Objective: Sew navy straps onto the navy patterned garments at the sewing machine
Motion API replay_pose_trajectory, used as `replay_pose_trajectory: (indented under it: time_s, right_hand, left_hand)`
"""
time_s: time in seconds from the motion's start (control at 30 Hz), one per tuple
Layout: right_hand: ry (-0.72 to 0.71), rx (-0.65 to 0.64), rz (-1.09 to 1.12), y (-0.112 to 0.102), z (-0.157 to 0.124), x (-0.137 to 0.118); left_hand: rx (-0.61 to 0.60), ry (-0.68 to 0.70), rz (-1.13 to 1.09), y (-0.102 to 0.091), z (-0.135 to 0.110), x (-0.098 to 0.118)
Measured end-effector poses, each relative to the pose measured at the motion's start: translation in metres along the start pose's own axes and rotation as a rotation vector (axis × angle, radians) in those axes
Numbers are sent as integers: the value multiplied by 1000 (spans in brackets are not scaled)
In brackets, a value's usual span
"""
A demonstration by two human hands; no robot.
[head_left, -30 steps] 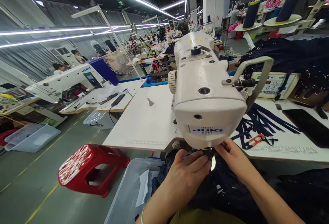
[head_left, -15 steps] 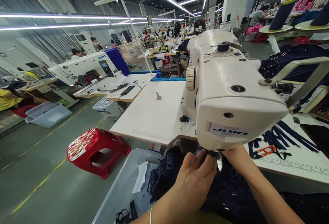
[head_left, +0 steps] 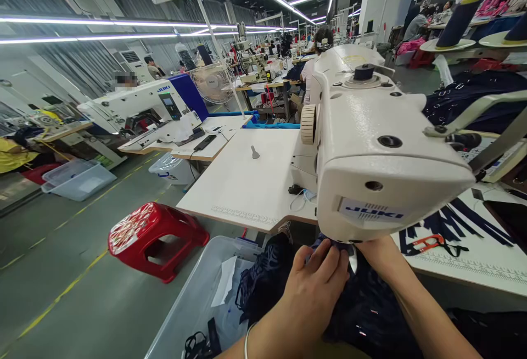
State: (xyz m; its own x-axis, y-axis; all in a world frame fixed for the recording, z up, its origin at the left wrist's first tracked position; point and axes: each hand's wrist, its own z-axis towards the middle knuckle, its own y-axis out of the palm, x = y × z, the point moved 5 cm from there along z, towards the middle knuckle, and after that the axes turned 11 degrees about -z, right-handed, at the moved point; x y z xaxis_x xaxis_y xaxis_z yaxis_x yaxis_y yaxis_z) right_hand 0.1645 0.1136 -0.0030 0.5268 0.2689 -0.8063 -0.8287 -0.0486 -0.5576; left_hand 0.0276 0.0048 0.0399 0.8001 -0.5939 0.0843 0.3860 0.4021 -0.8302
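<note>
- Head view: the left hand (head_left: 315, 287) lies on the dark navy fabric (head_left: 364, 312) just below the nose of the sewing machine (head_left: 370, 150). Its fingers are close together and bent, the tips pinching a fold of the cloth.
- The right hand (head_left: 381, 254) meets the same fabric from the other side. Its fingers are hidden under the machine head, so I cannot tell whether they grip or lie flat.
- The fabric sits under the machine head at the front edge of the white table (head_left: 242, 183). It spills down toward the person's lap and the clear plastic bin (head_left: 193, 304).
- Judgement: guiding cloth here goes best with the 2 hands holding the layer flat and lightly taut. Fingertips belong beside the stitching line, not in it, and the hanging weight needs support so it does not drag.
- The fabric looks soft, limp and easily creased, with small pale flecks.
- The machine is rounded, with glossy cream enamel. The table is smooth matte laminate with a printed ruler along its edge, and the bin is thin and translucent.
- To the right lie flat navy strips (head_left: 457, 222) and 1 pair of orange-handled snips (head_left: 424, 243).
- A red stool (head_left: 154, 238) with a lattice top stands on the grey floor.
</note>
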Motion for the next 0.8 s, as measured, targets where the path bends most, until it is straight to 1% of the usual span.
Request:
replay_pose_trajectory:
  time_s: [0.13, 0.3, 0.43, 0.5, 0.6, 0.8]
  right_hand:
    - [30, -26, 20, -2, 0, -6]
    - [12, -5, 4, -4, 1, -8]
    - [-5, 3, -22, -1, 1, -2]
    - [-29, 27, -61, 0, 1, 2]
    - [-51, 63, -111, 2, 3, 9]
    - [-100, 93, -174, 2, 13, 15]
  left_hand:
    - [9, 2, -27, 0, 1, 0]
    - [-41, 5, -45, 0, -1, -1]
    - [-119, 18, -62, -1, 1, -3]
    - [-142, 12, -53, -2, 3, -4]
    - [-142, -9, -37, -2, 4, -4]
    - [-154, -20, -5, 3, 6, -3]
